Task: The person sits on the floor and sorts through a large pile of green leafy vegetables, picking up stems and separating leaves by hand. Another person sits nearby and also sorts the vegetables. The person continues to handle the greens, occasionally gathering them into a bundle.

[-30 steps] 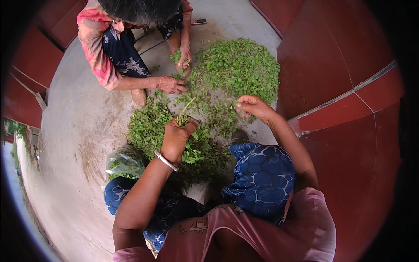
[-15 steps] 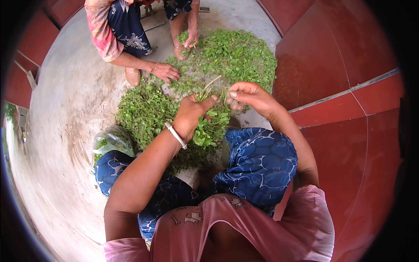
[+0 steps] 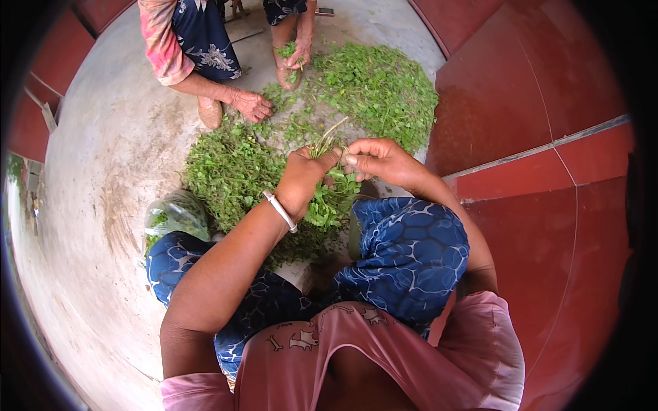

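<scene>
My left hand point(image 3: 301, 179) is wrapped round a bunch of leafy green herbs point(image 3: 323, 211), pale stems poking up past the thumb and leaves hanging below the palm. Against that thumb, my right hand point(image 3: 379, 162) pinches thin stems at the bunch's side; its fingertips partly hide them. Beneath both hands lies a heap of loose greens point(image 3: 223, 164), spread on the concrete floor between my knees and a co-worker opposite.
A second heap of greens point(image 3: 377, 89) lies farther off to the right. Across from me a co-worker's hand point(image 3: 252, 106) touches the scattered greens; the co-worker's other hand point(image 3: 296, 55) holds a sprig. By my left knee sits a clear plastic bag point(image 3: 179, 214) with greens. Red panels point(image 3: 521, 89) stand at right.
My right hand has moved left, from just apart to against the stems in my left hand. The co-worker's lower hand has shifted slightly left.
</scene>
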Demonstrator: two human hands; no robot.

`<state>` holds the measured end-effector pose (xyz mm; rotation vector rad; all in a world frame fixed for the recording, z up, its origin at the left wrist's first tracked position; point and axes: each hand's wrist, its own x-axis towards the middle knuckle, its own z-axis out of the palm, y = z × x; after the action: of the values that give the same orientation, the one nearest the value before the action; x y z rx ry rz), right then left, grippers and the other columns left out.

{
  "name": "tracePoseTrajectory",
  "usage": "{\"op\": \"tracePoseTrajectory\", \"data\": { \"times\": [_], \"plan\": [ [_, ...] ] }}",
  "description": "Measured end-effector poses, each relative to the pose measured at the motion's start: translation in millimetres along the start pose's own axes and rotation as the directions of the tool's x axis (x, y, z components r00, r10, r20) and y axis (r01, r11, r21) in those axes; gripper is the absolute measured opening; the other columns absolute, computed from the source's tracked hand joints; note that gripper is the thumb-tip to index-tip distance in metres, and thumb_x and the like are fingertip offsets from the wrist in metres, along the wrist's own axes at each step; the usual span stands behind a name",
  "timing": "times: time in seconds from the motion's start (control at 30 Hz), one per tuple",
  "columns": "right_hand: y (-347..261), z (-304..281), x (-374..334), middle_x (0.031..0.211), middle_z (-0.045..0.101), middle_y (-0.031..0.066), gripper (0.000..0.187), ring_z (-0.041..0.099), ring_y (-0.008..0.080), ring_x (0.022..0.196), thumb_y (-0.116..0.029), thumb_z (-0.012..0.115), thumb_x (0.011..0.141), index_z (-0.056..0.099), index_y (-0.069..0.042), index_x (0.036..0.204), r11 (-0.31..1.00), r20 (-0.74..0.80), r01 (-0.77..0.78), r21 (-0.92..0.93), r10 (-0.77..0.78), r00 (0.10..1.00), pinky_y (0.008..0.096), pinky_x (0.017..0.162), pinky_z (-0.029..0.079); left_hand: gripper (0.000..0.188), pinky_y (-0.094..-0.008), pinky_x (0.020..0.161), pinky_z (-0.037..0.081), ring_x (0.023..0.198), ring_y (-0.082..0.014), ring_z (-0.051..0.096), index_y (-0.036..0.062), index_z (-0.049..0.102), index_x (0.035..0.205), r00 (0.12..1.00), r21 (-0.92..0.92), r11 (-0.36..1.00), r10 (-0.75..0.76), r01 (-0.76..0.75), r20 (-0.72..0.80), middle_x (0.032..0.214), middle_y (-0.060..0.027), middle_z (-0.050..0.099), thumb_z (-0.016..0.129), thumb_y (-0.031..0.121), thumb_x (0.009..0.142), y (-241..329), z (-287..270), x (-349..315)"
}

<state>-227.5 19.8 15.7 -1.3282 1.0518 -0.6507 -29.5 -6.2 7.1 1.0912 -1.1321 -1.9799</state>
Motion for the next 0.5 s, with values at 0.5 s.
{"op": "tracePoseTrajectory", "data": {
  "times": [0.5],
  "plan": [
    [-3, -3, -7, 0.093, 0.060, -0.0013, 0.035, 0.056, 0.0077, 0.079, -0.023, 0.059, 0.090, 0.050, -0.006, 0.119, 0.997, -0.225, -0.052, 0.061, 0.064, 0.972, 0.0220, 0.066, 0.044, 0.026, -0.0262, 0.063, 0.045, 0.081, -0.0103, 0.055, 0.0092, 0.060, 0.104, 0.990, 0.042, 0.997, -0.069, 0.064, 0.121, 0.094, 0.0011, 0.062, 0.069, 0.023, 0.083, 15, -3, -1]
  ]
}}
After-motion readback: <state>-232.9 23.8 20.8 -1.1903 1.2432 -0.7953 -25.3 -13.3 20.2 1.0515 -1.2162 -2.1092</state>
